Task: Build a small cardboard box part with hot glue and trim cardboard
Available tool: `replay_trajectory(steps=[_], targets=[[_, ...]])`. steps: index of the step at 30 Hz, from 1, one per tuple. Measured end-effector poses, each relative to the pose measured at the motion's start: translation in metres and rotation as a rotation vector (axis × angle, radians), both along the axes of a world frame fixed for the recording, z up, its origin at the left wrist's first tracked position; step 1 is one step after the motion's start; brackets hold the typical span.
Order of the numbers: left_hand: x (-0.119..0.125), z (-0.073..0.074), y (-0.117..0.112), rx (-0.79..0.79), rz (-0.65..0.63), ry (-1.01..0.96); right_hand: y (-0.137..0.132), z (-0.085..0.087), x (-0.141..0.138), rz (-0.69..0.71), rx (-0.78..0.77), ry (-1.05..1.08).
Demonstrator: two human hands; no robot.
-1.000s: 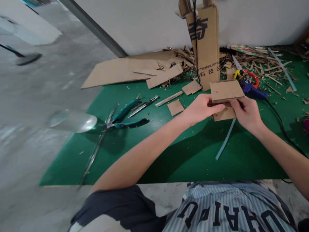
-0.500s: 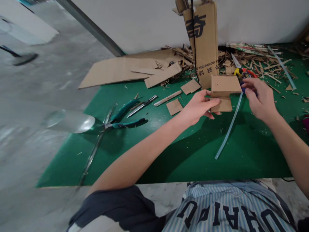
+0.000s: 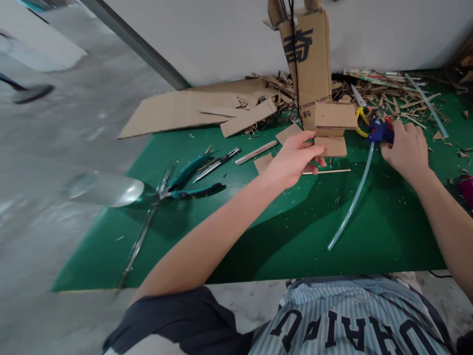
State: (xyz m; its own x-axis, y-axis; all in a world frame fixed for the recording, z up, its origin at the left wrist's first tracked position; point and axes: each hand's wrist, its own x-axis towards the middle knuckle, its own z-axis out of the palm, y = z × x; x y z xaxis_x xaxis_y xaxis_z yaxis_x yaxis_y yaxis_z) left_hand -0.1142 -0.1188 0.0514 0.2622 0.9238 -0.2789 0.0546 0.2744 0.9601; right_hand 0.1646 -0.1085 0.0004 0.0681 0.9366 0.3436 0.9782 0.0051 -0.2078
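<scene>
My left hand point(image 3: 291, 160) grips a small cardboard assembly point(image 3: 332, 129), two flat pieces joined one above the other, just above the green mat point(image 3: 258, 222). To the right, my right hand point(image 3: 406, 148) is closed around the handle of a blue glue gun point(image 3: 379, 131) lying on the mat. A long translucent glue stick point(image 3: 351, 202) trails from the gun toward me. Yellow-and-red scissors point(image 3: 361, 112) lie just behind the gun.
A tall upright cardboard box point(image 3: 306, 59) stands at the back, with flat cardboard sheets point(image 3: 192, 106) and a heap of cardboard scraps point(image 3: 391, 91) beside it. Teal-handled pliers point(image 3: 192, 180), a utility knife point(image 3: 218, 162) and small cardboard squares point(image 3: 264, 160) lie left of centre.
My right hand let go of the cardboard assembly and moved right to close on the glue gun. My left hand kept the assembly and lifted it slightly away from me.
</scene>
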Motion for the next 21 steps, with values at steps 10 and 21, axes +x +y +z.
replay_trajectory(steps=[10,21], targets=[[-0.015,0.004,0.012,0.181,0.051,0.014,-0.012,0.013,0.002,0.130,0.022,0.757],[-0.010,-0.008,0.011,0.112,0.025,0.019,-0.030,0.008,-0.043,0.275,-0.317,1.150]])
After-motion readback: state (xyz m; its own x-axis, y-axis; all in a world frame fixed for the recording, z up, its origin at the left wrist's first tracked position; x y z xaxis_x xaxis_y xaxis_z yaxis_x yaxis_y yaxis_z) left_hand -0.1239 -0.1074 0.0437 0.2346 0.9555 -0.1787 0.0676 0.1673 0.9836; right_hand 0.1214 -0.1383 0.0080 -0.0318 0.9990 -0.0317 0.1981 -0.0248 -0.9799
